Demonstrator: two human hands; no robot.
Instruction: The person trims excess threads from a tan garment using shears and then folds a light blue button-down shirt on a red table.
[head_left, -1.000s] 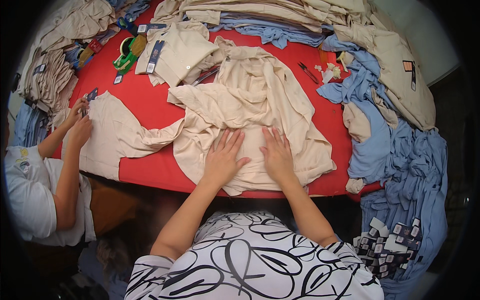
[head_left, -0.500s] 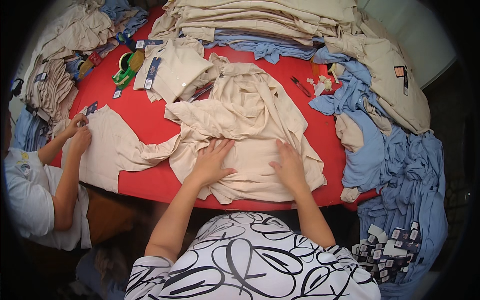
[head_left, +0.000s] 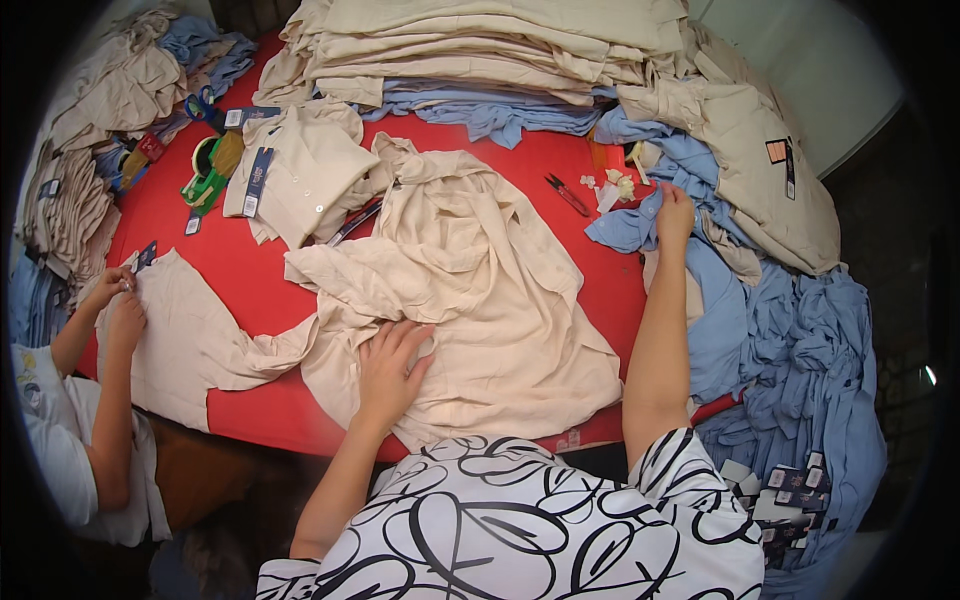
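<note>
While the left hand (head_left: 392, 368) stays flat, fingers spread, on the beige shirt (head_left: 470, 290) at the middle of the red worktop (head_left: 250, 270), the right hand (head_left: 675, 212) has left it, fingers now touching the blue shirts (head_left: 700, 300) at two o'clock.

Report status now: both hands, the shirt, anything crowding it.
Left hand flat on beige shirt, open. Right hand on blue garment at table's right, grip unclear. Co-worker's hands on another beige piece alongside.
</note>
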